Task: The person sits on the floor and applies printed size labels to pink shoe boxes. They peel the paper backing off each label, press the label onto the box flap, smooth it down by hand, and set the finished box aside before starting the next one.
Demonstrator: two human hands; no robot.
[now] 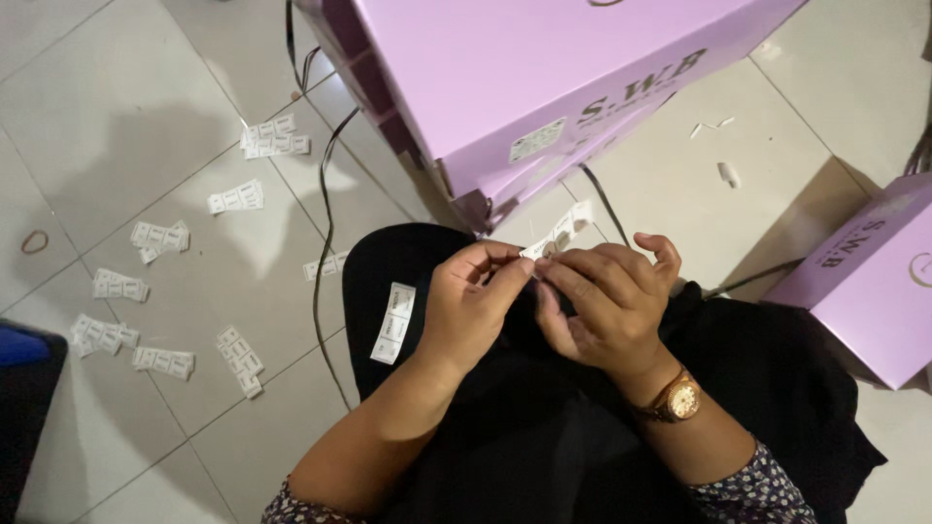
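Left hand: the left hand (471, 306) pinches the near end of a white label strip (558, 231) between thumb and fingers.
Right hand: the right hand (607, 301), with a gold wristwatch (680, 399), is closed on the same strip.
Strip place: above the black lap (544, 427), just before the lilac box (524, 78).
Lap: another label strip (393, 323) lies there.
Floor: many label strips (160, 236) lie scattered on the tile floor (97, 116).
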